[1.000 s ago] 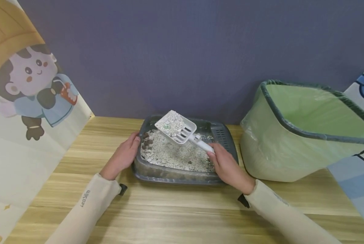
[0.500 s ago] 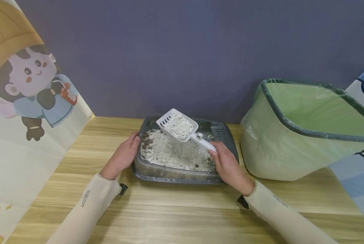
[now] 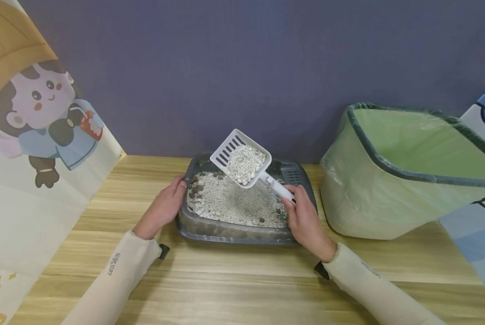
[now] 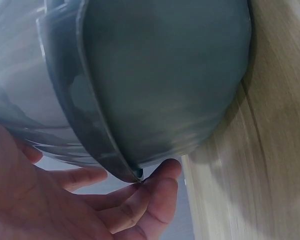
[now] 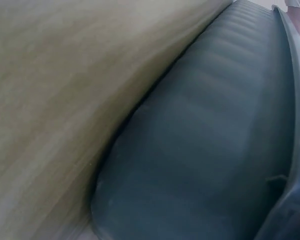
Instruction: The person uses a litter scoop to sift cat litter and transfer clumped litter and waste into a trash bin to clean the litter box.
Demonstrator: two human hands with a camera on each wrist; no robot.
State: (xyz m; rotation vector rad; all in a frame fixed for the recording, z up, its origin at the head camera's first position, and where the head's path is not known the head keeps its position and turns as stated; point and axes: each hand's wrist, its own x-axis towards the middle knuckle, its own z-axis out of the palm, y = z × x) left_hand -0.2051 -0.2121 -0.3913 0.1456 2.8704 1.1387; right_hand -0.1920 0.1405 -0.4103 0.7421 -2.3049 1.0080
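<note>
Slotted scoop (image 3: 276, 186), heaped with pale granules (image 3: 245, 163), is held over the grey tray (image 3: 234, 232) by the right grip (image 3: 306, 221), curled round its handle. The left grip (image 3: 163, 207) holds the tray's rim at nine o'clock, near dark lumps (image 3: 196, 189) on more granules. At three o'clock stands a lined bin (image 3: 364, 203). Sleeve lettering (image 3: 113, 263) perhaps begins "Lea"; the rest is too blurred.

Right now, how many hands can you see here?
2: the left hand holding the left end of the gray tray, and the right hand gripping the white scoop. None seems hidden.
</note>
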